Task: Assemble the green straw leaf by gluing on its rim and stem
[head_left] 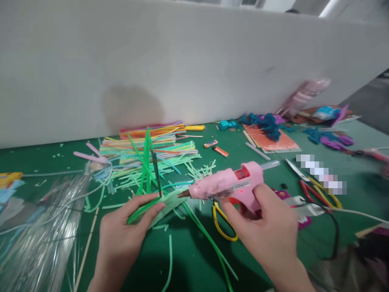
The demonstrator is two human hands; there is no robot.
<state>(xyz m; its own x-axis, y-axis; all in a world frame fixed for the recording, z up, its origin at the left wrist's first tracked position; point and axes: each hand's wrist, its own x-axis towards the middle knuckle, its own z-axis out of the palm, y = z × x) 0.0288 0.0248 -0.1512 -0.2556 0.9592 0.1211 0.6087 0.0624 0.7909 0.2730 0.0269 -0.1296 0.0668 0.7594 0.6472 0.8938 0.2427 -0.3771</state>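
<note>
My left hand (121, 233) pinches a flat light-green craft piece (170, 209) between thumb and fingers. Bright green strips (148, 158) and a dark thin stem (157, 174) stand up from it, while more green strips (206, 233) trail down to the right. Wrapped round the handle of a pink hot glue gun (226, 184) is my right hand (267, 229). The gun's metal nozzle points left, at or very near the light-green piece; I cannot tell whether they touch. A clear glue stick (270, 165) sticks out of its back.
Bundles of coloured pipe cleaners (152, 144) lie behind my hands. Clear plastic wrapping (57, 235) spreads at left. Yellow-handled scissors (225, 227) are under the glue gun; red-and-yellow-handled scissors (316, 190) lie right, near a power strip (306, 207) with cables. A white partition (182, 69) borders the green table.
</note>
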